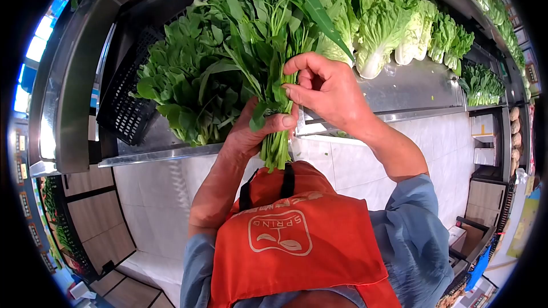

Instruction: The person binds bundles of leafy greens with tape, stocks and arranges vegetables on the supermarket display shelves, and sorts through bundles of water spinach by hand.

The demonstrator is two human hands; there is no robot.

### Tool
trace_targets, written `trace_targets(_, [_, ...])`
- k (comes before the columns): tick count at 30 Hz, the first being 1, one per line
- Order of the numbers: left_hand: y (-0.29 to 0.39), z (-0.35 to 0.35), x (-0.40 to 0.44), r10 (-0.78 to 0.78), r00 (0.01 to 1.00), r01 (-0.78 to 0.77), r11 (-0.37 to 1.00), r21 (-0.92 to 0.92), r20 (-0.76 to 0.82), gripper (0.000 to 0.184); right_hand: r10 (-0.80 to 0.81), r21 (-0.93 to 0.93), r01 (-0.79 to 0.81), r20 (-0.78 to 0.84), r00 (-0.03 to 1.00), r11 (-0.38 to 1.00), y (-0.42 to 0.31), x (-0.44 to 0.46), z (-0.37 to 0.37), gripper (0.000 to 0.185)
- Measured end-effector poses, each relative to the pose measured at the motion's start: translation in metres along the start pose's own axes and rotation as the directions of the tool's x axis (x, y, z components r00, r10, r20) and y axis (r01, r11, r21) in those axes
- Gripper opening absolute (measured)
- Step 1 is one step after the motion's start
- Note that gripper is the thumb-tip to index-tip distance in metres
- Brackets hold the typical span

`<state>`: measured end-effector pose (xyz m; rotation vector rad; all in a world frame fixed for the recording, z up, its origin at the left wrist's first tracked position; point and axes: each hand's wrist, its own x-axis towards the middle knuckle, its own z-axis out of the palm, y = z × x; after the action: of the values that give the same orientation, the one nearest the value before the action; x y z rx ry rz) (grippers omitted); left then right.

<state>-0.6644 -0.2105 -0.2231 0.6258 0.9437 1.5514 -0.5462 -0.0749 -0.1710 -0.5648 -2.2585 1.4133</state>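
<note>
A bunch of long-stemmed leafy greens (276,142) is held upright in front of the red apron, its leaves at the top and its cut stems hanging down. My left hand (258,127) wraps round the stems from the left, with the thumb across the front. On the right side, my right hand (322,84) pinches at the upper stems with thumb and index finger, the other fingers curled. Behind the bunch, more leafy greens (182,80) lie on the metal shelf to the left.
Pale green cabbages (379,34) stand along the metal shelf (411,88) at the upper right, with smaller greens (482,84) beyond them. A black perforated crate (128,102) leans at the left. The shelf's metal front edge (165,155) runs before me, above a tiled floor.
</note>
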Motion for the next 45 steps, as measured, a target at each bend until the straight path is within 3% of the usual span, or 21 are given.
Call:
trace_targets(8, [-0.007,-0.004,0.002,0.037,0.999,-0.037,0.999,0.01,0.001,0.037,0.073,0.352,-0.102,0.094,0.993,0.93,0.014,-0.002,0.003,0.009])
trace_targets(11, [-0.01,-0.005,0.004,0.058,0.997,-0.056,0.997,-0.061,0.042,0.036,0.027,0.442,-0.065,0.093,0.995,0.895,0.01,-0.008,0.0,0.006])
trace_targets(13, [-0.01,-0.003,0.004,0.054,0.998,-0.049,0.992,-0.12,0.034,0.034,-0.108,0.443,0.085,0.028,0.994,0.893,0.014,-0.013,0.001,0.005])
trace_targets(17, [-0.015,-0.005,0.004,-0.045,0.995,0.067,0.965,-0.253,0.094,0.031,-0.314,0.321,0.338,-0.124,0.941,0.885,0.031,-0.018,0.004,0.006])
trace_targets(20, [-0.016,0.003,0.008,-0.003,0.997,0.023,0.961,-0.274,0.073,0.036,-0.482,0.046,0.5,-0.201,0.853,0.865,0.028,-0.021,0.002,0.006])
trace_targets(23, [-0.023,0.0,0.018,0.006,0.993,0.025,0.968,-0.251,0.122,0.04,-0.563,-0.034,0.57,-0.213,0.798,0.821,0.031,-0.023,0.003,0.009])
trace_targets(26, [-0.022,0.007,0.019,0.006,0.996,0.018,0.966,-0.259,0.09,0.042,-0.405,0.359,0.492,-0.293,0.866,0.793,0.034,-0.027,0.012,0.011])
trace_targets(29, [-0.025,0.006,0.019,-0.032,0.997,0.051,0.964,-0.259,0.075,0.047,-0.02,0.609,0.11,-0.153,0.988,0.786,0.024,-0.024,-0.007,0.01])
trace_targets(30, [-0.025,0.007,0.019,-0.05,0.996,0.07,0.952,-0.298,0.073,0.05,0.07,0.721,-0.017,-0.043,0.997,0.692,0.02,-0.018,-0.014,0.007])
trace_targets(33, [-0.024,0.004,0.012,-0.079,0.992,0.114,0.908,-0.404,0.102,0.056,-0.03,0.812,-0.038,0.068,0.997,0.583,0.039,-0.024,-0.046,0.016])
trace_targets(35, [-0.022,-0.002,0.008,-0.037,0.987,0.107,0.877,-0.469,0.157,0.058,0.001,0.751,-0.064,0.083,0.997,0.657,0.061,-0.049,-0.075,0.018])
trace_targets(37, [-0.021,-0.009,0.005,0.001,0.984,0.083,0.881,-0.465,0.178,0.057,0.068,0.401,-0.128,0.16,0.985,0.907,0.109,-0.077,-0.102,0.012])
trace_targets(39, [-0.018,-0.015,0.001,0.033,0.982,0.051,0.906,-0.42,0.189,0.058,0.351,0.168,-0.415,0.313,0.883,0.894,0.176,-0.114,-0.115,0.013])
trace_targets(40, [-0.018,-0.015,-0.001,0.005,0.987,0.067,0.897,-0.438,0.162,0.059,0.347,-0.281,-0.29,0.18,0.92,0.915,0.193,-0.13,-0.113,0.022])
trace_targets(41, [-0.017,-0.014,-0.002,-0.035,0.992,0.087,0.894,-0.439,0.125,0.059,0.278,-0.68,-0.171,0.05,0.959,0.713,0.2,-0.143,-0.112,0.032])
trace_targets(43, [-0.01,-0.007,0.0,0.008,0.989,0.048,0.927,-0.371,0.147,0.059,0.373,-0.782,-0.209,0.033,0.927,0.587,0.191,-0.148,-0.117,0.028])
trace_targets(44, [-0.009,-0.005,0.004,-0.022,0.991,0.061,0.95,-0.305,0.129,0.061,0.488,-0.673,-0.346,0.025,0.872,0.654,0.18,-0.14,-0.119,0.025])
trace_targets(45, [-0.007,-0.003,0.006,-0.061,0.992,0.085,0.967,-0.239,0.107,0.063,0.418,-0.588,-0.338,-0.001,0.909,0.735,0.155,-0.136,-0.113,0.021])
